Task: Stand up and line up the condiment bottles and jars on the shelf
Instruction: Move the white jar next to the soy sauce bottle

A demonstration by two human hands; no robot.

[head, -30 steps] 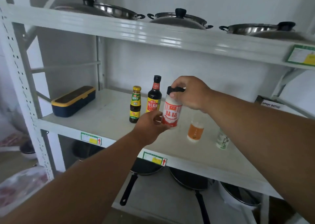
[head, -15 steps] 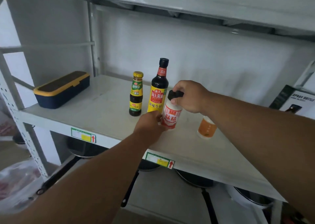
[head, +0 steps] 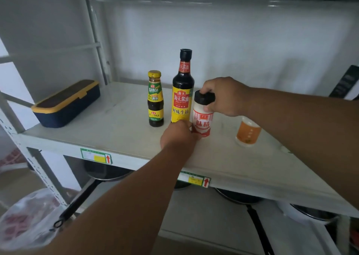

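Observation:
On the white shelf [head: 116, 130] three containers stand upright in a row: a small dark bottle with a yellow cap [head: 155, 99], a tall soy sauce bottle [head: 182, 87], and a white jar with a red label and black cap [head: 203, 118]. My right hand [head: 223, 95] grips the jar's black cap from the right. My left hand [head: 179, 136] holds the jar's base from the front left. To the right an orange-labelled jar [head: 248, 132] stands apart, partly hidden by my right forearm.
A navy box with a yellow rim [head: 66, 103] lies at the shelf's left end. A dark package [head: 345, 83] leans at the far right. Pans [head: 108, 171] hang below the shelf; a plastic bag [head: 29, 217] lies at lower left.
The white jar came down from mid-air and now stands on the shelf beside the soy sauce bottle, both hands still on it. The view dropped and moved closer.

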